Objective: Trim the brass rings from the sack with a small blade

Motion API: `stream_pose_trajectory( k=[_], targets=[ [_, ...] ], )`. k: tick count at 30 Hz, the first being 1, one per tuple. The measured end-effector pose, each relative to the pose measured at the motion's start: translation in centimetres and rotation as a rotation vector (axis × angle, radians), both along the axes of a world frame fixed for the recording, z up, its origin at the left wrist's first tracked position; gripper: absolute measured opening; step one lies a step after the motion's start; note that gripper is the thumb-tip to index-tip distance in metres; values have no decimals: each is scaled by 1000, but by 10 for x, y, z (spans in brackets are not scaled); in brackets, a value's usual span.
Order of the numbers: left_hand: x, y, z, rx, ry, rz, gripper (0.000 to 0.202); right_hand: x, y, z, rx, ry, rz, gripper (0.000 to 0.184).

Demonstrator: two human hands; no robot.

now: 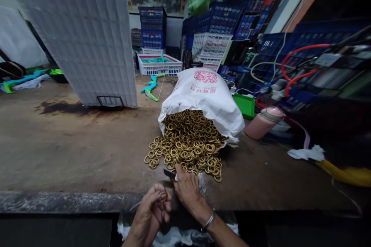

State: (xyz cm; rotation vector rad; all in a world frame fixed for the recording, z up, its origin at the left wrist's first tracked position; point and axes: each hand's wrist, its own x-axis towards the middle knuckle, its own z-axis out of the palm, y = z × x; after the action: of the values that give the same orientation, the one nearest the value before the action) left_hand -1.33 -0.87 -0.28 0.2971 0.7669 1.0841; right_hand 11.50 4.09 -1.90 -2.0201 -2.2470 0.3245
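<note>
A white woven sack (pixel 203 96) lies on its side on the brown worktable (pixel 72 150), spilling a heap of brass rings (pixel 188 142) toward me. My left hand (pixel 152 210) is at the table's near edge, fingers pinched around a brass ring (pixel 161 196) with a thin wire trailing left. My right hand (pixel 187 189), a bracelet on its wrist, rests at the foot of the heap and grips a small dark blade-like tool (pixel 169 173). A clear plastic bag (pixel 176 235) lies below both hands.
A white grid panel (pixel 81 38) stands upright at the left back. A pink flask (pixel 263 121) and a green box (pixel 245 105) lie right of the sack. Hoses, cables and blue crates crowd the right side. White baskets and teal plastic parts sit behind.
</note>
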Motion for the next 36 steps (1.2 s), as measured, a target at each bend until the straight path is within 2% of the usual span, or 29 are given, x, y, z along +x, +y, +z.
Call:
stream_pose_trajectory(
  k=[4,7,11,16,19,21,24,26,29,31,36],
  targets=[
    [-4,6,-1,-82,-143,-44,16,4,3,2,-11,69,-33,22],
    [-4,9,0,-113,-131,-20,22,8,3,5,-26,188,-26,19],
    [0,12,2,-45,85,53,23,14,-1,10,-18,480,8,5],
    [7,15,2,91,372,33,32,13,-10,21,12,750,92,12],
    [8,15,4,125,438,-2,28,10,-14,23,-93,858,89,15],
    [8,15,6,220,504,28,25,8,-14,23,-173,921,72,18],
    [7,14,7,357,610,75,23,6,-13,23,-214,939,28,21],
    [6,12,7,327,594,30,25,4,-12,26,-209,927,3,22],
    [4,10,6,171,474,-130,30,3,-14,31,-180,910,-9,21],
    [3,9,4,120,394,-185,31,2,-15,33,-179,927,-7,21],
    [2,4,1,137,295,-130,30,0,-14,31,-282,1013,6,19]
  ],
)
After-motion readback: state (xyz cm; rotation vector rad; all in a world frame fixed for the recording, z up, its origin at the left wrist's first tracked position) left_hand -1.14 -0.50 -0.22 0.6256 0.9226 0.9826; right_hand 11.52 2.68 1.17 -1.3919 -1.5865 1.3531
